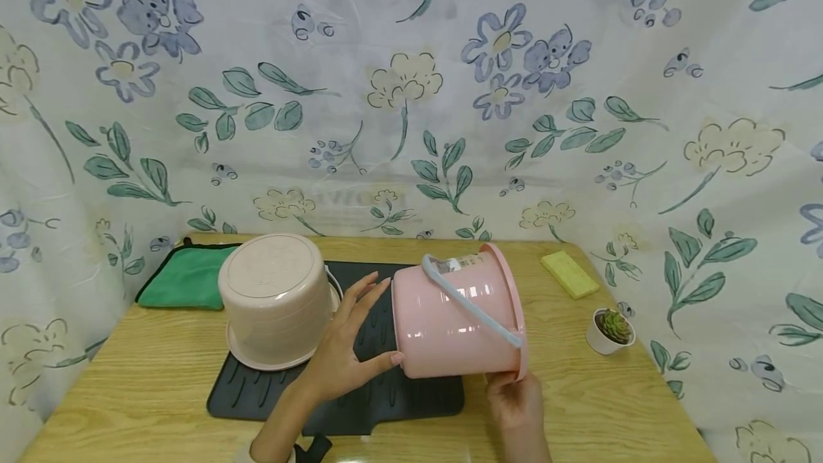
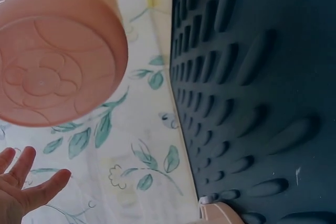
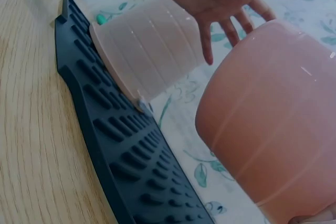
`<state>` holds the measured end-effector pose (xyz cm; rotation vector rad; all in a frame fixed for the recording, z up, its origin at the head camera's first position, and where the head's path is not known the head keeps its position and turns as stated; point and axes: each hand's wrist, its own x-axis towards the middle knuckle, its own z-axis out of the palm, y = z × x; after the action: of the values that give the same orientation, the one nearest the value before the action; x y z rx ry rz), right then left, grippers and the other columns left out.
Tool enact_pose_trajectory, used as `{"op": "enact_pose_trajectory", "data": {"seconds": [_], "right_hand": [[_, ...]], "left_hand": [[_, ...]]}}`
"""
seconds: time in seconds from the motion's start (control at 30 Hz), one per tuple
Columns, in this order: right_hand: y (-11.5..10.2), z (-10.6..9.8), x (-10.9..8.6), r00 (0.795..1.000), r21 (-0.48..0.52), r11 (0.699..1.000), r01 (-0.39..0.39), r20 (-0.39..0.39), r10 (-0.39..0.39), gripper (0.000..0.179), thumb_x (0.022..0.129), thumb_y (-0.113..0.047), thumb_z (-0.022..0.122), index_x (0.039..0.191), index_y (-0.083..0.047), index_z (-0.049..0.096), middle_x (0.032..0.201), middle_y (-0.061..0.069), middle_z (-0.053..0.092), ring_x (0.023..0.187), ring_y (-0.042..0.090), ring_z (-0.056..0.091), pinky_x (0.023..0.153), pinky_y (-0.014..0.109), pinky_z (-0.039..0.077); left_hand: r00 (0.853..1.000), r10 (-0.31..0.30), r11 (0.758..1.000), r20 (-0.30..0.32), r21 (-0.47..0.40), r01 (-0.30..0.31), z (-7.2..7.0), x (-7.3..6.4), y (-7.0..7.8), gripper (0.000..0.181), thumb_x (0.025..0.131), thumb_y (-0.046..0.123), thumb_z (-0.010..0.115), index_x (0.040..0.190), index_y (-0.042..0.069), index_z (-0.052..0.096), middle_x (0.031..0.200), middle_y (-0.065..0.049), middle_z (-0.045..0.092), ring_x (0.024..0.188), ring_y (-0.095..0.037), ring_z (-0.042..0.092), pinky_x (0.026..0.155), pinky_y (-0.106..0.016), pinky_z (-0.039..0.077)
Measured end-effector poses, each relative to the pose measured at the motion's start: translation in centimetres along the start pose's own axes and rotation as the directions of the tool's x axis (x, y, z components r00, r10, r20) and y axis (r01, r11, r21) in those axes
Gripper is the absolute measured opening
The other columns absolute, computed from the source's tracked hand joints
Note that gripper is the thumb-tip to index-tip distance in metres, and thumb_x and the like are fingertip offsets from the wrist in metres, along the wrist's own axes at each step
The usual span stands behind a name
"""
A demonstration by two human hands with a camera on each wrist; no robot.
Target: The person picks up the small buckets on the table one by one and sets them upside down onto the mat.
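Observation:
A pink bucket (image 1: 450, 334) with a light blue handle (image 1: 472, 306) is held on its side above the dark drying mat (image 1: 418, 399), its base toward the left. My right hand (image 1: 516, 402) grips it from below at the rim; a bit of that hand's fingers (image 3: 317, 219) shows in the right wrist view. My left hand (image 1: 343, 338) is spread by the base, fingers extended; whether the thumb touches the bucket I cannot tell. The left wrist view shows the bucket's round base (image 2: 58, 72). An upside-down cream bucket (image 1: 273, 313) rests on the mat's left part.
A green cloth (image 1: 189, 281) with black edging lies at the back left of the wooden table (image 1: 135, 384). To the right are a yellow sponge (image 1: 569, 274) and a small potted succulent (image 1: 611, 331). A floral curtain (image 1: 347, 127) hangs behind.

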<state>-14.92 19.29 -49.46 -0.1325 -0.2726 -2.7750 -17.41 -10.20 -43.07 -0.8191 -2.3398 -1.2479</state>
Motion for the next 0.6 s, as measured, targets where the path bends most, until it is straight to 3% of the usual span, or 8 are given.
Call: {"op": "enact_pose_trajectory", "data": {"seconds": [0.37, 0.6], "right_hand": [[1.2, -0.3, 0.1, 0.983, -0.012, 0.997, -0.079, 0.167, 0.08, 0.022, 0.093, 0.011, 0.044, 0.097, 0.01, 0.065, 0.094, 0.02, 0.065, 0.087, 0.026, 0.064, 0.071, 0.024, 0.058], [2.2, -0.4, 0.1, 0.978, 0.06, 0.986, -0.154, 0.15, 0.143, 0.017, 0.095, 0.003, 0.05, 0.094, 0.007, 0.066, 0.092, 0.018, 0.066, 0.085, 0.024, 0.063, 0.068, 0.018, 0.054]], "left_hand": [[0.998, 0.047, 0.99, 0.033, -0.138, -0.042, 0.0, -0.2, 0.1, 0.093, 0.086, 0.069, 0.057, 0.158, 0.019, 0.027, 0.165, -0.009, 0.015, 0.144, -0.041, 0.031, 0.098, -0.078, 0.031], [0.997, 0.077, 0.98, 0.0, -0.184, -0.076, 0.2, 0.0, 0.0, 0.097, 0.086, 0.072, 0.054, 0.158, 0.014, 0.024, 0.165, -0.01, 0.011, 0.146, -0.044, 0.023, 0.098, -0.081, 0.025]]}}
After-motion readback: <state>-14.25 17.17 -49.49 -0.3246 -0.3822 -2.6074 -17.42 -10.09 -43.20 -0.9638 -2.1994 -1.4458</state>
